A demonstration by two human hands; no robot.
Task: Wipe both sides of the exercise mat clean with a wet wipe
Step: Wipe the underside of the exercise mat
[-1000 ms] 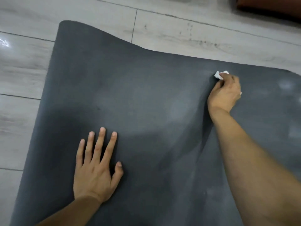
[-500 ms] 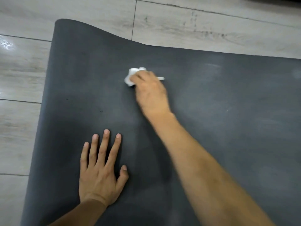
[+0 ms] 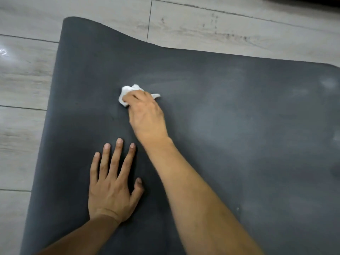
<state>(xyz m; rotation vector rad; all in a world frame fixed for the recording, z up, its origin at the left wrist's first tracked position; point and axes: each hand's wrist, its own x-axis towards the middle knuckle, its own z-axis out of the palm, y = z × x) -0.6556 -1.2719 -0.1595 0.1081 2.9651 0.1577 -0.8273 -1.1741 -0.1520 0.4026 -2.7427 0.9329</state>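
From the head view, a dark grey exercise mat (image 3: 230, 144) lies spread on a pale wood-look plank floor (image 3: 202, 23), its far edge rippling up slightly at the left corner. The right hand (image 3: 147, 115) reaches across the mat with its fingers curled around a crumpled white wet wipe (image 3: 127, 93), pressing it against the mat's surface toward the far left part. The left hand (image 3: 112, 183) lies flat on the mat nearer the person, fingers straight and spread, gripping nothing. Paler smears show on the mat to the right of the wipe. No brand, label or writing can be read anywhere.
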